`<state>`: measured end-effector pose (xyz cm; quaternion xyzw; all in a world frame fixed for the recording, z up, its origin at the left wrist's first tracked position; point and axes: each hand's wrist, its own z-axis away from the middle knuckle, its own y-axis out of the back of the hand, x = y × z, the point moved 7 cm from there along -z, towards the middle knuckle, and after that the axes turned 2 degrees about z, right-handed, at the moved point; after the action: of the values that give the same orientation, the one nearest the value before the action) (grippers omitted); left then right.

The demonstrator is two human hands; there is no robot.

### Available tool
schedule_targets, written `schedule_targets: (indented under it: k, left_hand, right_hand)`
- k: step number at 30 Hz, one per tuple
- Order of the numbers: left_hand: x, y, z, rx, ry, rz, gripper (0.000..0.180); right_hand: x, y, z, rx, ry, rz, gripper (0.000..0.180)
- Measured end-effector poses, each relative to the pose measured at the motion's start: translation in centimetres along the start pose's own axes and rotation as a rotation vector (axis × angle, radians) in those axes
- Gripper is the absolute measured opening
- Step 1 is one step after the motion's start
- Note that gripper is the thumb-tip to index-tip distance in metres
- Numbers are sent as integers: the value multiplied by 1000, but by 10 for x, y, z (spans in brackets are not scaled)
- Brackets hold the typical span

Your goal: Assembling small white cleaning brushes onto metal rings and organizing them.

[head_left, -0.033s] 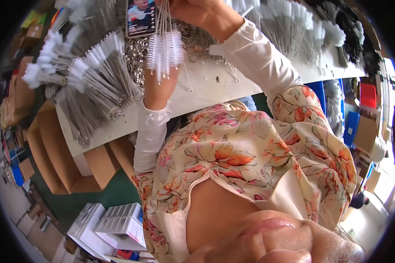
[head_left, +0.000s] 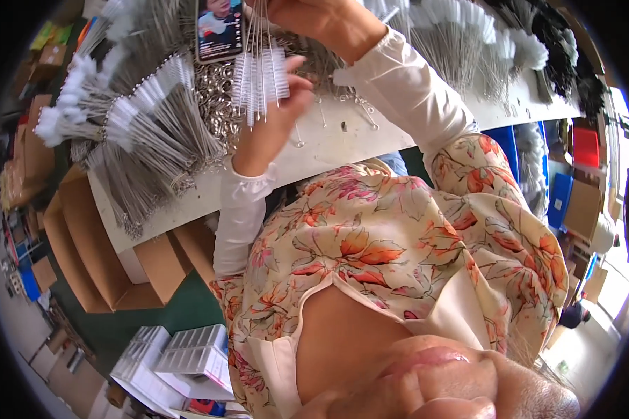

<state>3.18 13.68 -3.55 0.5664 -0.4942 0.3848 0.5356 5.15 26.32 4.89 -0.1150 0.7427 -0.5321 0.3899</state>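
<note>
My right hand (head_left: 332,24), at the top edge, is closed on the wire stems of a small bunch of white-bristled tube brushes (head_left: 260,80). The brushes hang bristles downward, and the upper ends of the stems are cut off by the frame. Just beside and partly behind the bristles is my left hand (head_left: 279,115), slightly blurred, with its fingers apart and nothing seen in them. To the left of the brushes lies a phone (head_left: 220,35) with a video on its screen. Below the phone spreads a heap of small metal rings (head_left: 218,91).
Piles of wire brushes (head_left: 164,112) cover the left of the white table (head_left: 328,143), with more white brushes (head_left: 454,42) and black ones (head_left: 559,56) at the right. An open cardboard box (head_left: 105,244) and white plastic trays (head_left: 189,356) stand on the left below the table.
My left hand has come out from behind the bristles toward the right, and its fingers now show, spread. The right hand still holds the brushes, nearly in place.
</note>
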Motion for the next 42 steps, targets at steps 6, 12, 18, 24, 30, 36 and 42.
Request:
schedule_targets:
  k: [6,12,18,24,30,36,42]
  left_hand:
    - [20,-89,-25,-296,104,256,49]
    - [22,-114,-61,110,-412,23,28]
    - [56,-132,-133,-189,-17,437,18]
    - [50,-122,-158,-159,10,509,55]
    - [65,-102,-67,-303,72,307,37]
    - [83,-76,14,-202,-367,-288,28]
    - [94,-42,41,-25,-436,-341,26]
  right_hand:
    - [-19,9,17,45,-8,-260,18]
    - [-56,-48,79,-259,41,-241,21]
    - [-164,-70,204,-372,373,670,22]
    - [-132,13,242,-60,-59,2650,9]
    - [-43,101,271,-117,-244,2687,5]
    - [-16,64,223,2,-381,1261,13]
    - [23,45,215,-55,-612,634,20]
